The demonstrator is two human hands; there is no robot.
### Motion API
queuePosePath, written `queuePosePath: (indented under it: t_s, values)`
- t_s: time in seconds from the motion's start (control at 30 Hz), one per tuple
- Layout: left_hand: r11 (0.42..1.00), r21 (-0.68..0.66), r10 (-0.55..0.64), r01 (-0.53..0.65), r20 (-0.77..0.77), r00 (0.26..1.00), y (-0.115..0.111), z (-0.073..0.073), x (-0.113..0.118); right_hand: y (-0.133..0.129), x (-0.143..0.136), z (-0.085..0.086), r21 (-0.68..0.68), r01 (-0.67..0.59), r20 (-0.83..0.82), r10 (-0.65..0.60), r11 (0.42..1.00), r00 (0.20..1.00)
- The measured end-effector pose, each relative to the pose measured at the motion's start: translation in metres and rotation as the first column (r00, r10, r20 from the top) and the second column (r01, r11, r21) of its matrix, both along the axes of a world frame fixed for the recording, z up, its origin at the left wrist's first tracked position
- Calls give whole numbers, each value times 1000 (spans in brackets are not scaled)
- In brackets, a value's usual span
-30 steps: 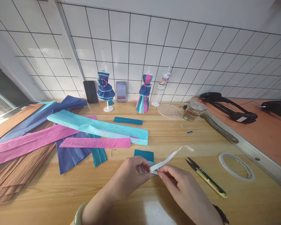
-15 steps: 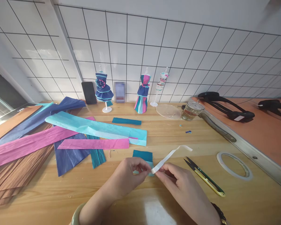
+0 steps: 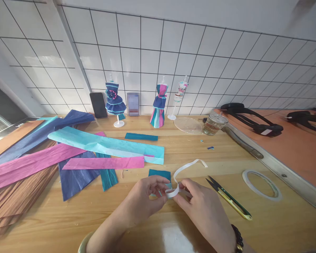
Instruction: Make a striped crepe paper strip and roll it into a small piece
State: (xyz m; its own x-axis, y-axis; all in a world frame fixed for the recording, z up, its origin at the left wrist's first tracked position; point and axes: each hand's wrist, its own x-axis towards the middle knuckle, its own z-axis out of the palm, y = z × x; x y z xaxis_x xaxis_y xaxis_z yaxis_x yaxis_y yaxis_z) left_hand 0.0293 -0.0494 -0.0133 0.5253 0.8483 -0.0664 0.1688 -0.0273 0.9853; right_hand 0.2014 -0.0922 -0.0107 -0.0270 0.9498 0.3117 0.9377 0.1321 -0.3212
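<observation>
A narrow white tape strip [image 3: 177, 175] curls in a loop between my fingers, its loose end trailing away over the table to the right. My left hand [image 3: 149, 196] is closed in a pinch on the strip at the left of the loop. My right hand [image 3: 201, 207] pinches the strip at the loop's right side. Just behind my fingertips lies a small teal crepe paper piece [image 3: 159, 173] with a light blue lower part, partly hidden by my hands. Yellow-and-black thread snips [image 3: 229, 198] lie right of my right hand, and a white tape roll [image 3: 262, 185] rests farther right.
Light blue [image 3: 107, 142] and pink crepe strips [image 3: 105, 163] overlap at left, above brown crepe paper [image 3: 21, 196]. A teal strip [image 3: 141, 136] lies behind. Dressed mini mannequins [image 3: 115, 98], a phone [image 3: 98, 105] and a glass [image 3: 214, 124] stand along the tiled wall.
The white strip, nearly straight before, now bends into a loop between my fingertips. My hands stay close together; the camera view has shifted slightly.
</observation>
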Motion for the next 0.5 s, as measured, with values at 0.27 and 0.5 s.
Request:
queuePosePath:
  t_s: [0.27,0.5]
  values:
    - [986,133,121,-101,-151,981,-1,-1,4,4,-5,-5,51,29,65,-32,998,997]
    - [969,108,235,-223,-114,965,4,-2,2,3,-8,-1,10,-83,-65,83,997,994]
